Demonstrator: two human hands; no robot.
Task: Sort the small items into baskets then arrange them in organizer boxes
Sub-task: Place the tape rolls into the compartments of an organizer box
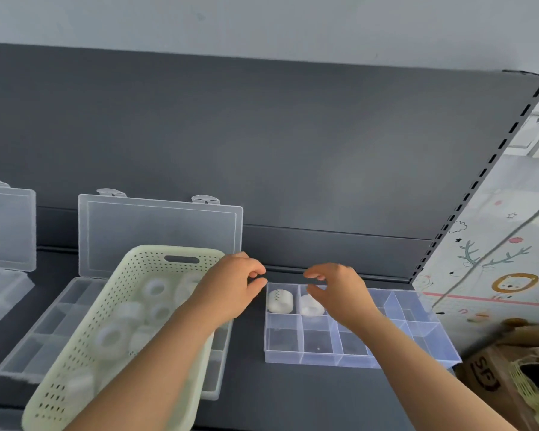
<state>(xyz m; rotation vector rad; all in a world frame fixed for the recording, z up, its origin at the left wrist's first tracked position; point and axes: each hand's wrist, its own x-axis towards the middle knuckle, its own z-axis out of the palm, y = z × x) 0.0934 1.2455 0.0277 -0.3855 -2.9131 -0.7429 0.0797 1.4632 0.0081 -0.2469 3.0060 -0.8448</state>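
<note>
Right hand (333,293) hovers loose, holding nothing, over a white tape roll (308,307) in the clear compartmented organizer box (293,357), left hand (231,287) curled by the pale green perforated basket (75,353), grip unclear.

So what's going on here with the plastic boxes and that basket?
A person seems to be filling a clear organizer box from a pale green basket. Two tape rolls sit side by side in the box's back-left compartments; the others in view look empty. The left hand and right hand hover over that back row, fingers loosely curled, holding nothing. The basket, with more rolls inside, rests on a second open box.
</note>
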